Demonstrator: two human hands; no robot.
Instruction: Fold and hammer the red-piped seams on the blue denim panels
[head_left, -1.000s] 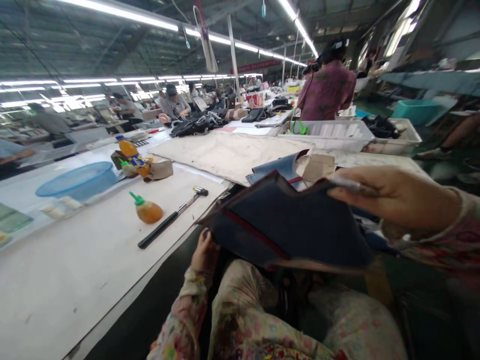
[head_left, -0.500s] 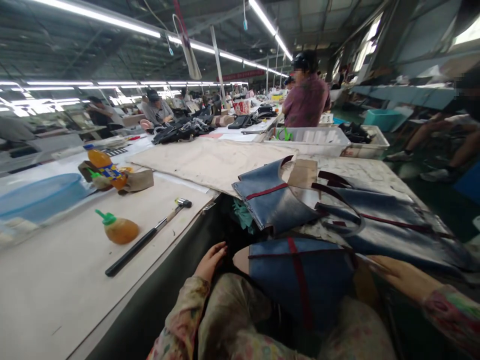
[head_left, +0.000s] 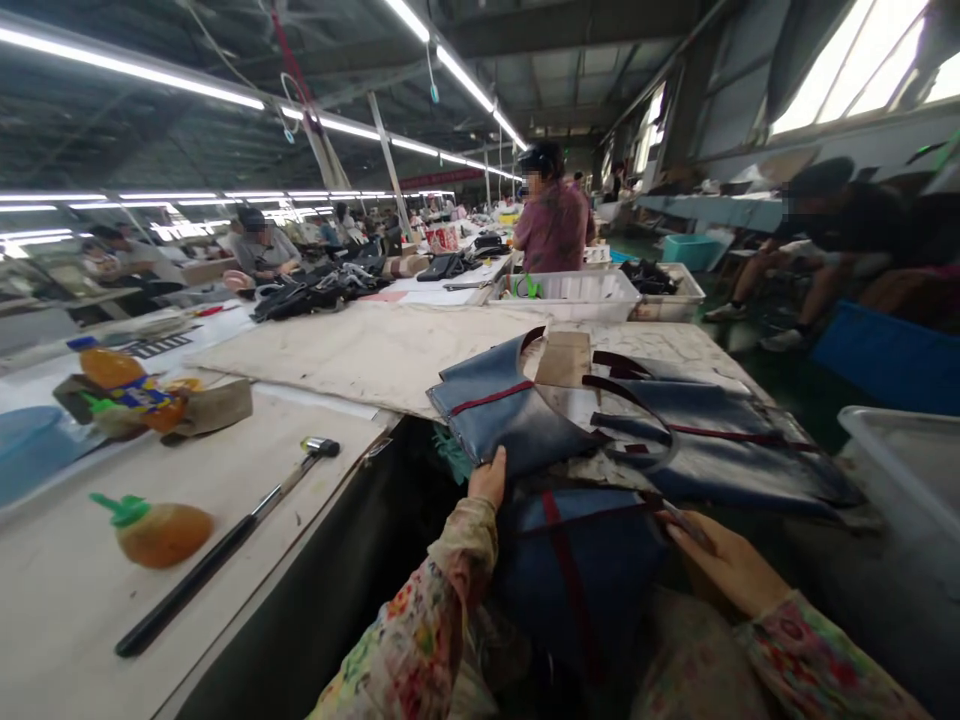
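Observation:
My left hand (head_left: pixel 489 482) is at the near edge of a blue leather bag panel (head_left: pixel 499 405) with a dark red stripe, thumb on top and the fingers mostly hidden. That panel lies on the table's near edge. On my lap rests a second blue leather panel (head_left: pixel 600 560), also with a dark red stripe, in shadow. At its right corner my right hand (head_left: pixel 724 560) is closed around a slim pale tool (head_left: pixel 686 525) whose kind I cannot make out. Further blue leather bag pieces (head_left: pixel 712 435) with dark straps lie to the right.
On the left table lie a mallet (head_left: pixel 225 550) and an orange squeeze bottle (head_left: pixel 165 535) with a green nozzle. An orange drink bottle (head_left: pixel 112 367) and a blue basin (head_left: pixel 30 450) stand beyond. White bins (head_left: pixel 570 290) sit behind the panels. A co-worker (head_left: pixel 555 225) stands further back.
My left hand has moved up and forward from beside my lap to the panel on the table. My right hand has come inward. The view has turned right.

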